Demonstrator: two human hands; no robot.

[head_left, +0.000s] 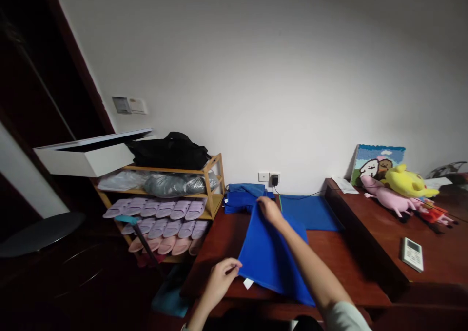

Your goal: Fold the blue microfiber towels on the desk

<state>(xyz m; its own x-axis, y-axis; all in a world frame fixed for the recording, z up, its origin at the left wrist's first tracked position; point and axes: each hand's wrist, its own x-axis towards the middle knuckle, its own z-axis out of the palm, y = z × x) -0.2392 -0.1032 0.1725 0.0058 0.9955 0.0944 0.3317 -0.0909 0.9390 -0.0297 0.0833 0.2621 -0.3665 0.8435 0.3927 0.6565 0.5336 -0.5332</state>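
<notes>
A bright blue cloth lies spread over the front of the reddish-brown table, partly under my right forearm. My left hand pinches its near left corner, close to a small white tag on the edge. At the far edge, my right hand is closed on the cloth, its fingertips partly hidden. Just beyond that hand, a pile of folded blue cloths sits against the wall. To the right of the pile, a flat blue mat rests on the table.
Left of the table stands a wooden rack with several slippers, a black bag and a white box. On the raised surface to the right are plush toys and a remote control. A plugged-in adapter trails a cable.
</notes>
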